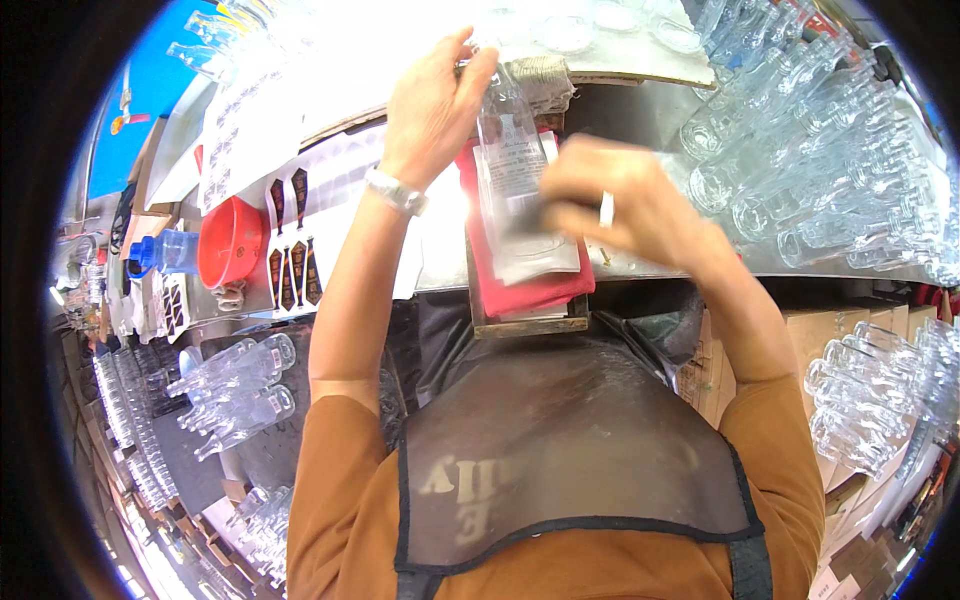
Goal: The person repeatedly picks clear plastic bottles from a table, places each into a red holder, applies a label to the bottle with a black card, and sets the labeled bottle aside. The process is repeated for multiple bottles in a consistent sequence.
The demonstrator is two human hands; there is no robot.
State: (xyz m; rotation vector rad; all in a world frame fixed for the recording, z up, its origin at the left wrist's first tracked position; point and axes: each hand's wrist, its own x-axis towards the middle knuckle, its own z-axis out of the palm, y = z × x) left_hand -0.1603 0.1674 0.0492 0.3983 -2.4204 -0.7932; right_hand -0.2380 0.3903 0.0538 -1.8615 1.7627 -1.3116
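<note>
A clear glass bottle (507, 115) with a printed decal on its side lies neck away from me on a white sheet (548, 262) over a red cloth (520, 292). My left hand (432, 108) is closed around the bottle's neck at the far end. Above the bottle's near part, my right hand (625, 195) is blurred by motion, with a ring on one finger. Its fingers curl around a dark object (528, 220) at the bottle's side; blur hides what kind it is. Beneath the cloth is a wooden stand (532, 327).
A red bowl (230, 243) and a blue-capped plastic jug (175, 252) stand at the left, beside a sheet of dark decals (292, 275). Several clear bottles (770, 190) crowd the right of the bench. More bottles (240, 385) lie lower left, others (865, 390) lower right.
</note>
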